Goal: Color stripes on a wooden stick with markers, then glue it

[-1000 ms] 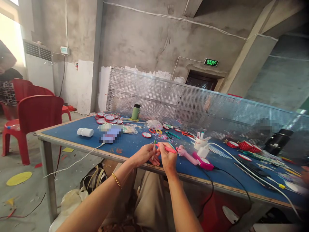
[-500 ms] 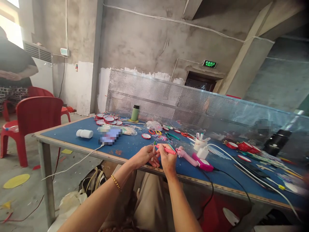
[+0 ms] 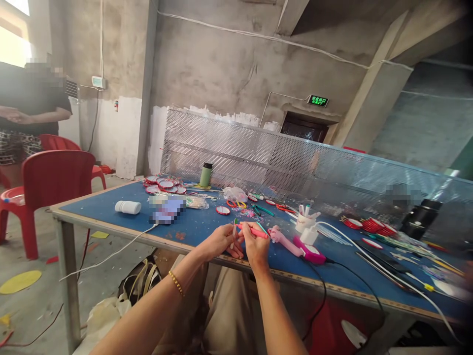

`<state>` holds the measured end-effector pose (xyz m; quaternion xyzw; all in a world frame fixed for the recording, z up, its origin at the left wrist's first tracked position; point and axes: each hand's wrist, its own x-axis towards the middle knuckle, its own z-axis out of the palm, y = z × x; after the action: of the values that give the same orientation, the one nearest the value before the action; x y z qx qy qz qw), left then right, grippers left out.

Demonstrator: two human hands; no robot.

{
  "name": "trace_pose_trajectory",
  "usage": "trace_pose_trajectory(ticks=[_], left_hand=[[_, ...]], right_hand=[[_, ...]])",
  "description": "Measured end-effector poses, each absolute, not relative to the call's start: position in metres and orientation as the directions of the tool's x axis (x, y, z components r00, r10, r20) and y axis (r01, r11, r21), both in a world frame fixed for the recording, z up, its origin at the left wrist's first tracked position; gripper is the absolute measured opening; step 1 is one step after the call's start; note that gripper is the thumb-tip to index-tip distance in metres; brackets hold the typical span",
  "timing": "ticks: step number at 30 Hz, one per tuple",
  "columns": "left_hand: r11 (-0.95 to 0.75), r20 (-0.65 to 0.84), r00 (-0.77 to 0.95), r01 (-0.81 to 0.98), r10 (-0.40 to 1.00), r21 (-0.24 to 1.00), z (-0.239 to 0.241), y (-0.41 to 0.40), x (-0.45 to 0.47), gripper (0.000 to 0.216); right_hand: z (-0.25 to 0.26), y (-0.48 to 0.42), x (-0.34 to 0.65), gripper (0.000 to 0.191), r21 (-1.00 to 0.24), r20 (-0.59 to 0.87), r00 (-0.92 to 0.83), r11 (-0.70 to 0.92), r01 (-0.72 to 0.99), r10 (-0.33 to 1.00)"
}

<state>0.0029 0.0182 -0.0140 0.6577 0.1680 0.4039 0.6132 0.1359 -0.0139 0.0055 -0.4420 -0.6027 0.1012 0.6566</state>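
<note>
My left hand (image 3: 219, 241) is closed on a thin pale stick with a green tip (image 3: 234, 231), held upright just above the near edge of the blue table (image 3: 111, 209). My right hand (image 3: 255, 245) is wrapped round a pink pen-like tool (image 3: 254, 230) whose tip meets the stick. The two hands touch each other at the fingertips. A gold bracelet (image 3: 176, 282) sits on my left wrist.
On the table lie a pink glue gun (image 3: 299, 245) with a black cord, a white bottle (image 3: 127, 207), red-rimmed discs (image 3: 164, 185), a green flask (image 3: 206, 174), a white cup of sticks (image 3: 305, 219) and white cables. A perforated metal screen (image 3: 281, 160) backs it. Red chairs (image 3: 55, 180) and a standing person (image 3: 25, 113) are at left.
The view has drifted slightly, and the person at left has come further into view. My hands keep the same grip on the stick and the pink tool.
</note>
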Motion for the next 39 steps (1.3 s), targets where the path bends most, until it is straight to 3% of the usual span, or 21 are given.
trace_pose_trajectory(ticks=[39], left_hand=[[-0.188, 0.328, 0.617, -0.282, 0.715, 0.941, -0.0141, 0.0198, 0.0033, 0.054]], right_hand=[[0.0049, -0.0122, 0.1346, 0.027, -0.708, 0.701, 0.276, 0.593, 0.383, 0.658]])
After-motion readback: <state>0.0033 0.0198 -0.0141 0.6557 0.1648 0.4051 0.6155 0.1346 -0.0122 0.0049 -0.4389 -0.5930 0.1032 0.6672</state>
